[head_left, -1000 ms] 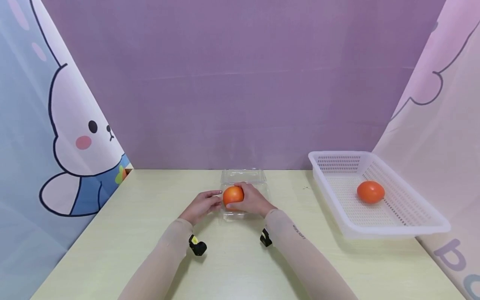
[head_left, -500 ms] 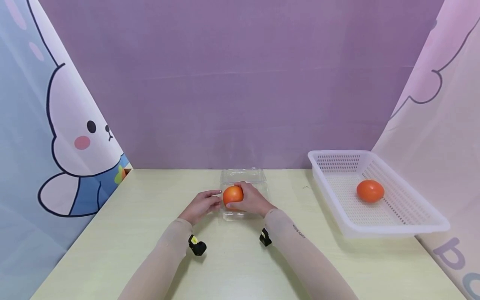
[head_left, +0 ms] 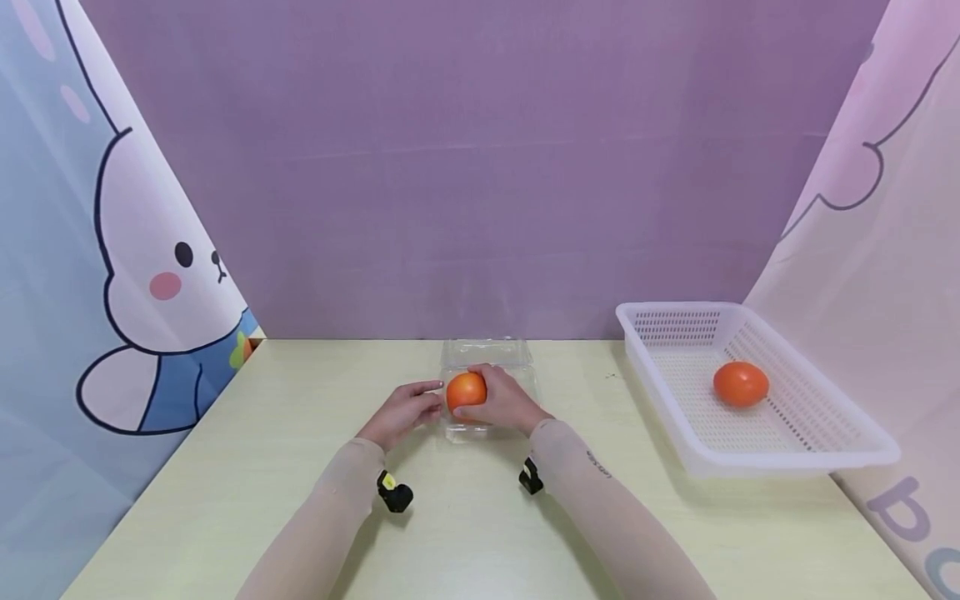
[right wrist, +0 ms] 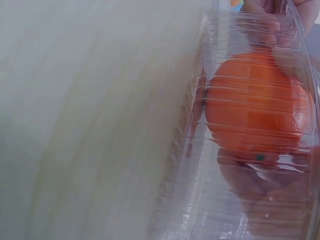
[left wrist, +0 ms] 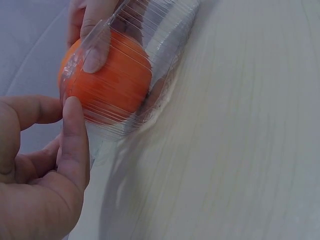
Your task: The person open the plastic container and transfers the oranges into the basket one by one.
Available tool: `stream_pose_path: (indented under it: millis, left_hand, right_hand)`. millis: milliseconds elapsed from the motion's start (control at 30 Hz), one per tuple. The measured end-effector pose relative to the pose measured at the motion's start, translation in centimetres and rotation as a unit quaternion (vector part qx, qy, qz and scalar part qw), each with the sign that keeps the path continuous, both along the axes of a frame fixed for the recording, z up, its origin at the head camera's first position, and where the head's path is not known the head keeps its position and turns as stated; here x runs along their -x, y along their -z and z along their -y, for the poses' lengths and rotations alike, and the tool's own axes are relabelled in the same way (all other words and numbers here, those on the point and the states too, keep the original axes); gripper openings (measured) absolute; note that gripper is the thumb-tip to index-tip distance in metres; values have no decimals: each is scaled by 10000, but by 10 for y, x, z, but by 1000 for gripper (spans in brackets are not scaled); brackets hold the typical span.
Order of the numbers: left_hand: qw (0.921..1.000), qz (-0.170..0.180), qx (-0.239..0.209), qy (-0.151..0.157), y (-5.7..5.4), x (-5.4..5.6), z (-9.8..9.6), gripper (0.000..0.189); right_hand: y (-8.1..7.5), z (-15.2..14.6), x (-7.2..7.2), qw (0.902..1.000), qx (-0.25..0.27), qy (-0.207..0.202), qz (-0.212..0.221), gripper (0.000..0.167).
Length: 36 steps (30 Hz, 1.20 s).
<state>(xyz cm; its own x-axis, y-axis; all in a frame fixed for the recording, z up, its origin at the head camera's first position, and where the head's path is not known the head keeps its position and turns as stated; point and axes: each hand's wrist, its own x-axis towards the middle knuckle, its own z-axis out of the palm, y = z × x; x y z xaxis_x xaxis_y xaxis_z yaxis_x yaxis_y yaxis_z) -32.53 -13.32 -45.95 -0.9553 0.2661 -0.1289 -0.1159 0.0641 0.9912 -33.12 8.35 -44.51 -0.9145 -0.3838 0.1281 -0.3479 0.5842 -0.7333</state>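
A smooth orange-red tomato (head_left: 466,395) is inside the left part of a clear plastic clamshell box (head_left: 468,432), whose lid (head_left: 487,352) lies back behind it. My right hand (head_left: 506,400) grips the tomato, thumb on the near side and fingers over the far side. At the box's left edge, my left hand (head_left: 405,414) pinches the rim between thumb and index finger, as the left wrist view shows. Through the ribbed wall in the right wrist view, the tomato (right wrist: 255,107) shows a small green spot. Whether it touches the box floor I cannot tell.
To the right stands a white perforated plastic basket (head_left: 795,461) with another tomato (head_left: 741,384) in it. A purple cloth (head_left: 480,167) rises behind the pale wooden table (head_left: 465,533). Printed cloths hang at both sides.
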Motion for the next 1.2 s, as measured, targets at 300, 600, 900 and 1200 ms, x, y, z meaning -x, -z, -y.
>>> stream_pose_path:
  millis: [300, 600, 900, 1200]
  left_hand:
    - [10000, -7, -11, -1, 1, 1, 0, 42]
    - [10000, -17, -53, -25, 1, 1, -1, 42]
    - [9999, -77, -70, 29, -3, -1, -1, 43]
    - [10000, -54, -47, -5, 0, 0, 0, 43]
  right_hand:
    - [-1, 0, -1, 9999, 114, 94, -90, 77]
    - [-2, 0, 0, 9996, 40, 129, -233, 78]
    - [-6, -1, 0, 9991, 83, 37, -424, 81]
    - [-11, -3, -1, 9987, -14, 86, -497, 81]
